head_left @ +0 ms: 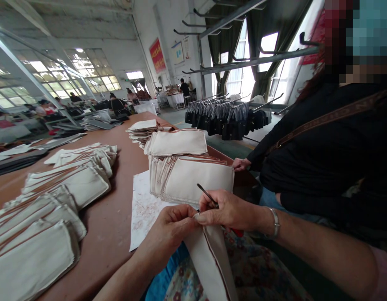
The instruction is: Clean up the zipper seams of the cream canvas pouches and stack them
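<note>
In the head view, my left hand (177, 223) pinches the top corner of a cream pouch piece (209, 263) with a brown edge strip. My right hand (227, 209) grips the same corner from the other side, its thumb close to my left fingertips. A thin dark tool (207, 194) sticks up between my right fingers; a red part, perhaps its handle, shows below that hand. The pouch piece hangs down over my flowered apron (253, 263). Just beyond my hands stands a stack of cream pouch pieces (199, 179).
On the brown table (108, 234) lie more cream pieces (83, 184) at left and a white sheet (143, 209). A person in black (306, 146) stands close at right, one hand touching the stack. Behind are a rack (259, 58) and black bags (227, 121).
</note>
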`<state>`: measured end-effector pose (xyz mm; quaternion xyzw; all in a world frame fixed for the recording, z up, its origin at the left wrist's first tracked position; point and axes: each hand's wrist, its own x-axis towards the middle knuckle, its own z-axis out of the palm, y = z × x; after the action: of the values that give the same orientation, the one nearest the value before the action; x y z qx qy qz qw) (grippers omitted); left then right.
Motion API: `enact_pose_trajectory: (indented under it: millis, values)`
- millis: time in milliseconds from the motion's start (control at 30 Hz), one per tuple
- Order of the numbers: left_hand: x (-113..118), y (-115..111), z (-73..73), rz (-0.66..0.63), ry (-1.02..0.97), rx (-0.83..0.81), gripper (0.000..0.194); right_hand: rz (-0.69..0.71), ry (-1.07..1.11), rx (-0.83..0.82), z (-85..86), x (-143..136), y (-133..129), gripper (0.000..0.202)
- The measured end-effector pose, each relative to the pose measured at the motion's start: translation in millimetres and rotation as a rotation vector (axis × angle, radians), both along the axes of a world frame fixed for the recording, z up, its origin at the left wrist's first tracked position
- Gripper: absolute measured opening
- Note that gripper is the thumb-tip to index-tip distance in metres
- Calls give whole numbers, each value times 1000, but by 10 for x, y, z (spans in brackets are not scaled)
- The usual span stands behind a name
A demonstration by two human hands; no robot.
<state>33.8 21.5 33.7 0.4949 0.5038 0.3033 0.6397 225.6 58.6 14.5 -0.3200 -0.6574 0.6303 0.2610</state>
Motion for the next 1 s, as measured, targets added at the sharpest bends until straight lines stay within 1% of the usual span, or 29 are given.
enact_pose_trajectory:
  millis: [100,167,267,333,433,567,633,700,767,867,933,1000]
  values:
    - [35,-2,-42,20,50,-2,21,-10,-58,-54,24,-4,14,16]
    - [48,-11,-87,63,20,-12,19,-5,-70,-105,11,0,22,7]
    - [55,-23,-136,101,-71,-18,16,4,-58,-159,-15,4,16,7]
    - [51,-28,-136,79,-83,-5,17,-5,-65,-152,-11,1,-3,6]
    - [39,-32,-95,23,-17,11,23,-21,-111,-67,28,-2,-40,6]
    - [21,-33,-25,-7,98,27,25,-54,-177,165,77,16,-66,3]
    - [9,-32,6,-33,164,52,23,-39,-162,211,85,35,-56,3]
    - [-5,-34,31,-75,218,78,22,26,-125,145,85,63,-27,14]
    - [-22,-41,46,-106,242,91,23,101,-83,20,75,101,18,27]
    - [-56,-55,42,-123,241,91,25,173,7,-156,43,163,100,33]
    - [-80,-57,29,-122,233,83,27,206,34,-181,14,190,140,32]
    - [-97,-52,19,-112,229,73,28,212,-5,-117,-14,188,151,32]
